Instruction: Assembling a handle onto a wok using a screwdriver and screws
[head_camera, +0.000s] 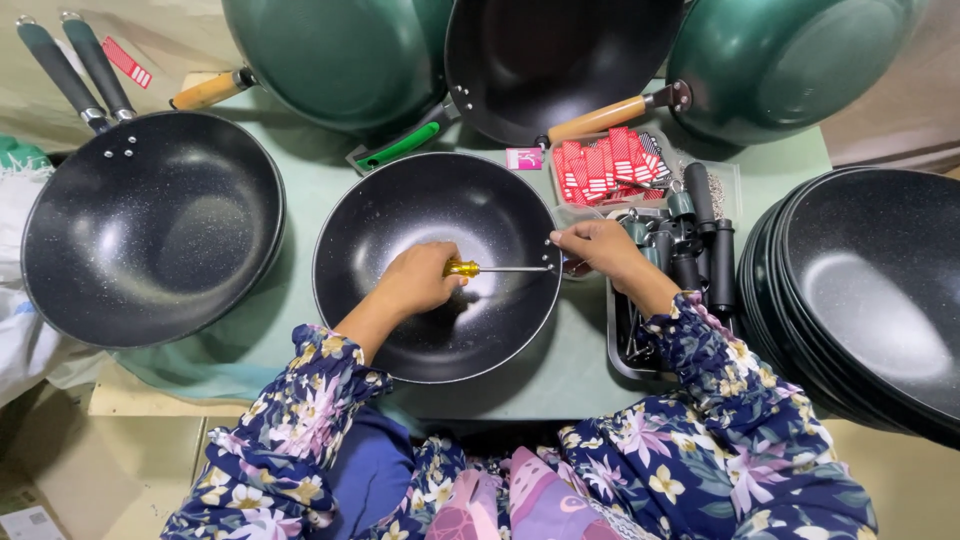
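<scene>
Screwdriver (480, 268) grasped in your left hand (420, 280) over black wok (380, 220), tip at rim, your right hand (600, 248) fingers pinched at wok's edge.

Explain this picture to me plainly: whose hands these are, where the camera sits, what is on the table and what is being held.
There is one picture, taken by a camera worn on a person's head, looking down at their own two hands. The left hand grips a yellow-handled screwdriver inside a black speckled pan, its tip at the pan's right rim. The right hand steadies that rim from outside. On the green table sit more pans: two stacked with handles at left, a stack without handles at right, green ones behind. A tray of dark handles and red tags lie by the right hand.
</scene>
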